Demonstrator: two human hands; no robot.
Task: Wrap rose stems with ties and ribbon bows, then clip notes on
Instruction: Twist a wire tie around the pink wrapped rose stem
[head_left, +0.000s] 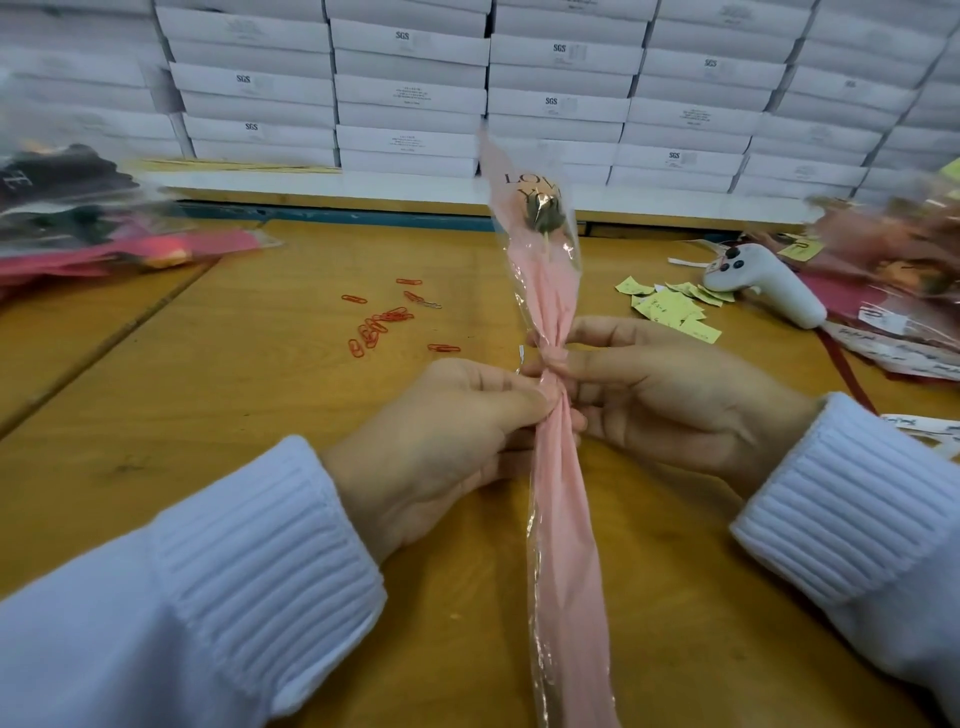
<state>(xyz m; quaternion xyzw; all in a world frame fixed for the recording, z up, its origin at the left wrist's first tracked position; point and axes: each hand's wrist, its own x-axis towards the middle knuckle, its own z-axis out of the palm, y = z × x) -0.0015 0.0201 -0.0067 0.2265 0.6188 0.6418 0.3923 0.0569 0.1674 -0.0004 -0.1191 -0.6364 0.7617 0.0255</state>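
Note:
A single rose in a pink and clear plastic sleeve stands upright over the wooden table, its flower end pointing away from me. My left hand pinches the gathered sleeve at its waist from the left. My right hand grips the same spot from the right, fingers curled round it. A thin clear tie end sticks up just beside my fingers. Red paper clips lie scattered left of the rose. Small yellow notes lie to the right.
A white glue gun lies behind the notes. Wrapped roses pile up at the far left and far right. A dark red ribbon trails near my right sleeve. Stacked white boxes wall off the back.

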